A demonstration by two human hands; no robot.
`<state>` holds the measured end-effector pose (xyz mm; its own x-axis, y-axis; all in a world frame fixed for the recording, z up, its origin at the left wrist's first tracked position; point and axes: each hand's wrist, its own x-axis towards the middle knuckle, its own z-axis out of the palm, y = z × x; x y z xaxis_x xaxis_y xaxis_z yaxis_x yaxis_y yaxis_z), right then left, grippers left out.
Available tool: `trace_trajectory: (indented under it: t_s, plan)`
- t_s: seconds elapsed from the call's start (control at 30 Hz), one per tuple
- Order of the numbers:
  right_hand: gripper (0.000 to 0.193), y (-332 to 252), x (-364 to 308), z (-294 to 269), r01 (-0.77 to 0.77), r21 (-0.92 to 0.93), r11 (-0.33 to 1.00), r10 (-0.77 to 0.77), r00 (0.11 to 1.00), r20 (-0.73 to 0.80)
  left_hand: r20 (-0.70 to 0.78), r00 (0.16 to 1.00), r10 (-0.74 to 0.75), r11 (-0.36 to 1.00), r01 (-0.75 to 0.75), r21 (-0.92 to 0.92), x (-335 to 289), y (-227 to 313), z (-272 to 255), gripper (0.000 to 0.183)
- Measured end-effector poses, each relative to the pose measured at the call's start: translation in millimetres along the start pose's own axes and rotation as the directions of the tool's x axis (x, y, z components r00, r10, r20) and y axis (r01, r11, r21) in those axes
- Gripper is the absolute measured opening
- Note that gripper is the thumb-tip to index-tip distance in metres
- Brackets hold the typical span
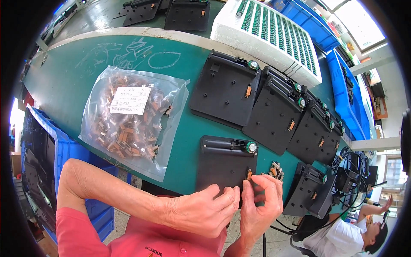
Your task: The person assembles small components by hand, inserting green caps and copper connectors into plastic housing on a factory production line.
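A black plastic panel lies at the near edge of the table, with a round silver part at its upper right corner. Near its right edge sits a small brown slide switch. My right hand is just below the switch, thumb and forefinger drawn together at its lower end. Over the panel's lower edge, my left hand has its fingers pinched together. Whatever either hand's fingertips hold is too small or hidden to name.
A clear plastic bag of brown switches lies left. Loose switches are piled right of the panel. More black panels overlap behind, beside a white foam tray of green-rimmed round parts. Cables and another person are at right.
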<state>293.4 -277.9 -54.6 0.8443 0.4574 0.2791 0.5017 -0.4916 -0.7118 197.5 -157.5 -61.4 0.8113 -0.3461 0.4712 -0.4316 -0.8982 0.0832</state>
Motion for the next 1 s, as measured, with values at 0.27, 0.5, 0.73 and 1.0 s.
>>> trace_trajectory:
  t_s: [0.27,0.5,0.73,1.0]
  plan:
    - [0.027,2.0,-0.1,-4.3,0.018,0.007,1.0,-0.018,0.999,0.047,0.006,1.0,0.011,1.0,-0.011,0.001,-1.8,-1.5,-0.2,0.025]
    - [0.03,-0.2,0.3,-9.9,-0.081,0.063,0.995,0.077,0.995,0.062,-0.033,0.999,0.02,0.999,-0.021,-0.042,-8.2,-5.2,-3.2,0.023]
    - [0.039,2.7,5.5,-8.5,0.09,-0.036,0.995,-0.087,0.992,0.088,-0.014,1.0,0.018,0.998,-0.019,-0.055,-8.6,-5.1,-4.0,0.023]
    - [0.034,1.4,7.7,-9.3,0.078,-0.009,0.997,-0.077,0.989,0.125,-0.009,1.0,0.014,0.998,-0.014,-0.054,-8.5,-5.0,-4.0,0.024]
